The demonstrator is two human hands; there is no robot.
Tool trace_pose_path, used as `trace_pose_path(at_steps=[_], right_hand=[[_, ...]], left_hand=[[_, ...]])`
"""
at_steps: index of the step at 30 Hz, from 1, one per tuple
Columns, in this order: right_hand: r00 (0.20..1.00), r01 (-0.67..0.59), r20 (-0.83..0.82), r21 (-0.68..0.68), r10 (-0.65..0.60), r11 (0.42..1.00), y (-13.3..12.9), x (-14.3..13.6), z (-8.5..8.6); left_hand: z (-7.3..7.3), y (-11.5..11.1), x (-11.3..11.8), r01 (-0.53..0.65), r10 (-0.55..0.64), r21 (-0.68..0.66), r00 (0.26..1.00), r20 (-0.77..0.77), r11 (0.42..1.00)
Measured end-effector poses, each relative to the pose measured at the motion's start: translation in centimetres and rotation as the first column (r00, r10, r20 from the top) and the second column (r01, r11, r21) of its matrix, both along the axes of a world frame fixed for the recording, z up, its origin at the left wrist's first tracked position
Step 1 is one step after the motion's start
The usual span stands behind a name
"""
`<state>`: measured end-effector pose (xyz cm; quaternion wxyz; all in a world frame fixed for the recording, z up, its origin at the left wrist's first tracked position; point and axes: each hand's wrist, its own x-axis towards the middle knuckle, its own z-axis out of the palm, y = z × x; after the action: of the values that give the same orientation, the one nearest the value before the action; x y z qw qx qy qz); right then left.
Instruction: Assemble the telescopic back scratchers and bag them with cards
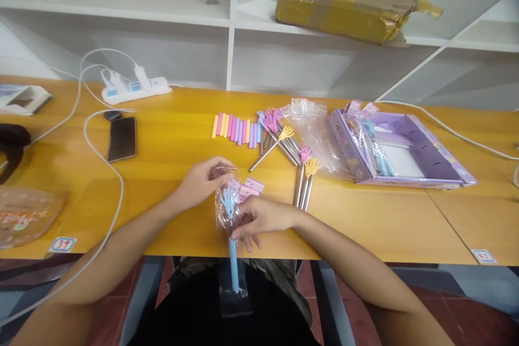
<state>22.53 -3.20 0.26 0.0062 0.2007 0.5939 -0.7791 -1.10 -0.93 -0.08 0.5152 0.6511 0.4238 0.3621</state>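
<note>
A blue hand-shaped back scratcher (234,259) lies inside a clear plastic sleeve (236,305), upright in view at the table's front edge. My right hand (259,216) pinches it at the neck, between the blue head and the blue handle. My left hand (205,181) is closed at the sleeve's top end, holding a thin piece whose details are too small to tell. Pink printed cards (252,186) lie just beyond my right hand. Farther back are a row of coloured tubes (236,128) and several metal rods with coloured hand-shaped heads (286,133).
A purple box (409,151) with wrapped back scratchers stands at the right, beside clear plastic bags (314,135). On the left are a phone (122,139), a power strip (138,90) and a white cable (120,189). A taped carton (344,8) rests on the shelf.
</note>
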Motion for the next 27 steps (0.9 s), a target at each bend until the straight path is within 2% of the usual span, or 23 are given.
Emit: trace_pose_path(at_steps=[2, 3, 4, 6, 8, 10, 12, 15, 17, 19, 22, 23, 25, 27], right_hand=[[0.996, 0.060, 0.065, 0.089, -0.065, 0.994, 1.1, 1.0, 0.1], [0.985, 0.135, 0.080, 0.195, -0.153, 0.971, 1.8, 1.6, 0.2], [0.963, 0.221, 0.070, 0.338, -0.259, 0.915, 2.5, 2.3, 0.3], [0.911, 0.326, -0.010, 0.631, -0.412, 0.704, 3.8, 3.5, 0.2], [0.907, 0.287, -0.062, 0.815, -0.418, 0.503, 4.7, 4.2, 0.0], [0.931, 0.180, -0.025, 0.899, -0.363, 0.399, 5.1, 4.4, -0.3], [0.938, 0.093, 0.038, 0.929, -0.344, 0.357, 5.0, 4.1, -0.6], [0.931, 0.051, 0.089, 0.929, -0.353, 0.367, 4.8, 3.7, -0.8], [0.927, 0.077, 0.090, 0.904, -0.363, 0.421, 4.9, 3.8, -0.9], [0.927, 0.134, 0.071, 0.853, -0.368, 0.504, 5.1, 4.0, -0.8], [0.901, 0.337, -0.056, 0.715, -0.430, 0.613, 5.0, 4.4, -0.4], [0.865, 0.442, -0.125, 0.647, -0.486, 0.621, 4.8, 4.4, -0.2], [0.756, 0.640, -0.260, 0.490, -0.601, 0.592, 3.9, 4.0, 0.3], [0.699, 0.714, -0.344, 0.370, -0.627, 0.594, 2.7, 3.4, 0.6]], left_hand=[[-0.2, -0.2, 0.2, 0.000, 0.000, 0.009, 0.999, -0.035, 1.000], [-0.4, -0.3, 0.4, -0.003, 0.004, 0.017, 0.999, -0.052, 1.000], [-0.5, -0.4, 0.5, -0.006, 0.007, 0.020, 0.998, -0.061, 1.000], [-0.7, -0.5, 0.7, -0.014, 0.015, 0.007, 0.998, -0.056, 1.000], [-0.8, -0.7, 0.8, -0.013, 0.012, -0.022, 0.999, -0.031, 1.000], [-0.7, -0.8, 1.0, -0.004, 0.003, -0.040, 1.000, -0.019, 0.999], [-0.4, -0.9, 1.1, 0.013, -0.015, -0.038, 0.999, -0.035, 0.999], [-0.2, -1.0, 1.1, 0.035, -0.036, -0.017, 0.997, -0.073, 0.999], [-0.1, -1.1, 1.1, 0.046, -0.046, -0.003, 0.994, -0.098, 0.999], [0.0, -1.2, 1.2, 0.054, -0.054, 0.002, 0.991, -0.126, 0.999], [0.0, -1.3, 1.3, 0.043, -0.043, -0.005, 0.986, -0.164, 0.999], [-0.1, -1.4, 1.3, 0.032, -0.033, -0.007, 0.984, -0.174, 0.999], [-0.1, -1.4, 1.5, 0.013, -0.015, -0.014, 0.983, -0.185, 1.000], [-0.2, -1.4, 1.5, 0.000, -0.005, -0.028, 0.985, -0.174, 1.000]])
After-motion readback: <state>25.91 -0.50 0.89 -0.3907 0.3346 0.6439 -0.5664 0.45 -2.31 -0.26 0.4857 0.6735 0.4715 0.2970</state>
